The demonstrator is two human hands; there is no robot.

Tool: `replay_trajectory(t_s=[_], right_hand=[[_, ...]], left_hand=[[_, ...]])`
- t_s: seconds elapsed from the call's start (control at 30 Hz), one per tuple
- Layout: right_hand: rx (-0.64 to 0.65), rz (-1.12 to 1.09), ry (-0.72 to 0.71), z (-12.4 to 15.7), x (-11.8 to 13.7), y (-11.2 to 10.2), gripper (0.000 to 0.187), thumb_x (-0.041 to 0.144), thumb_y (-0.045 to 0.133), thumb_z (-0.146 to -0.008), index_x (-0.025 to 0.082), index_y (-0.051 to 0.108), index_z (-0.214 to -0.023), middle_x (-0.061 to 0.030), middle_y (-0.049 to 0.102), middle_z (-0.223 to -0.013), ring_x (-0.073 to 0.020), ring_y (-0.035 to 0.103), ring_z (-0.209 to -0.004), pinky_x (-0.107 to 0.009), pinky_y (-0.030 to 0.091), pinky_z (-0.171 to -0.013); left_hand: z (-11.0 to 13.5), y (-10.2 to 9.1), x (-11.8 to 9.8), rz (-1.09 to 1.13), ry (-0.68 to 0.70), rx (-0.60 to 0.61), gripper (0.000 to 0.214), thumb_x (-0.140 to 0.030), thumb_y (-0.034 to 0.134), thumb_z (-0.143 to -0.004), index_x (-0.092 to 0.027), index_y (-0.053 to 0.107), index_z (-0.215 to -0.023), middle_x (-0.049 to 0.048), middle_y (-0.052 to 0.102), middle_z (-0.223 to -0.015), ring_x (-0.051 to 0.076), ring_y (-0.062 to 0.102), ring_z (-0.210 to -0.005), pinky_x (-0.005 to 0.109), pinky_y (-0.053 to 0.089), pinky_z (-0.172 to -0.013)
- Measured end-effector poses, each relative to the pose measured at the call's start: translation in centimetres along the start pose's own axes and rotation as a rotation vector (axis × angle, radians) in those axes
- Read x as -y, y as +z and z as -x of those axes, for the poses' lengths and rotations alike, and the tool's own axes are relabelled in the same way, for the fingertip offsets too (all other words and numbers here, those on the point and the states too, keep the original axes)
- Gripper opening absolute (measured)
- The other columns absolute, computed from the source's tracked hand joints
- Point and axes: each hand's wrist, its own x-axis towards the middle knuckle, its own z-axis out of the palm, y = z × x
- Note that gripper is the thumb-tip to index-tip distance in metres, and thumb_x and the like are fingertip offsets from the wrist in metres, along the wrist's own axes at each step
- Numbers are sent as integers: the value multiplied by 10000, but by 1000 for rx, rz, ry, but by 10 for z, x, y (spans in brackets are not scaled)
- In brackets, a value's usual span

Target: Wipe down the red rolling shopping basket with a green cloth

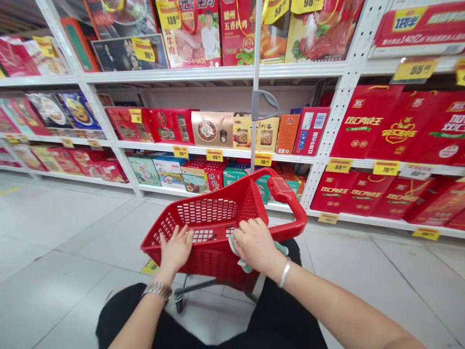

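Note:
A red plastic shopping trolley basket (207, 213) with mesh walls stands in front of me on small castors. My left hand (177, 249) lies palm down on its near left rim, with the fingers spread and nothing in them. My right hand (256, 245) presses a pale green cloth (250, 265) against the near right rim, and the hand hides most of the cloth. The basket's red handle (286, 196) rises at the far right corner, beyond my right hand. A silver wristwatch (157, 292) is on my left wrist, and a silver bangle (284, 272) is on my right.
White metal shelving (218, 72) runs along the far side, stacked with red and coloured gift boxes and yellow price tags. A grey pole with a handle (263, 104) rises from the trolley. Pale floor tiles (72, 242) spread left and right.

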Motion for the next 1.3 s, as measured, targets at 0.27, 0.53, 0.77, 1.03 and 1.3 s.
replay_trajectory(t_s=[0.27, 0.53, 0.77, 1.03, 1.3], right_hand=[[-101, 51, 176, 51, -96, -59, 206, 299, 566, -938, 221, 672, -780, -54, 651, -792, -198, 579, -781, -353, 343, -775], [-287, -294, 82, 51, -99, -47, 214, 266, 546, -926, 210, 648, -747, -30, 620, -731, -168, 564, -730, -292, 395, -729], [-301, -463, -132, 43, -16, -52, 126, 249, 597, -895, 197, 638, -788, -14, 608, -748, -150, 528, -712, -294, 355, -715], [-245, -480, -327, 27, 8, -57, 101, 284, 626, -915, 212, 655, -850, -4, 649, -843, -149, 526, -785, -317, 342, -767], [-198, -346, -143, -40, -54, -33, 126, 285, 637, -939, 197, 714, -892, -44, 678, -882, -172, 547, -844, -313, 362, -782]], left_hand=[[-1, 2, 5, 36, -10, -23, 541, -336, 232, -989, -225, 696, -1244, 96, 550, -1460, 354, 412, -1425, 750, 197, -1127], [-8, -7, 24, 52, -36, 27, 521, -294, 246, -987, -230, 668, -1285, 104, 524, -1488, 352, 348, -1462, 767, 154, -1128], [1, -23, 30, 189, -267, -151, 518, -387, 272, -1006, -220, 594, -1376, 154, 442, -1551, 399, 250, -1492, 752, 201, -1115], [76, -59, -29, 353, 324, -199, 536, -330, 164, -1039, -386, 167, -1572, 7, 329, -1623, 218, 227, -1512, 569, 274, -1184], [103, -96, -57, 219, 401, -244, 611, -356, 284, -1019, -347, 51, -1584, 36, 338, -1612, 251, 337, -1474, 512, 370, -1156]])
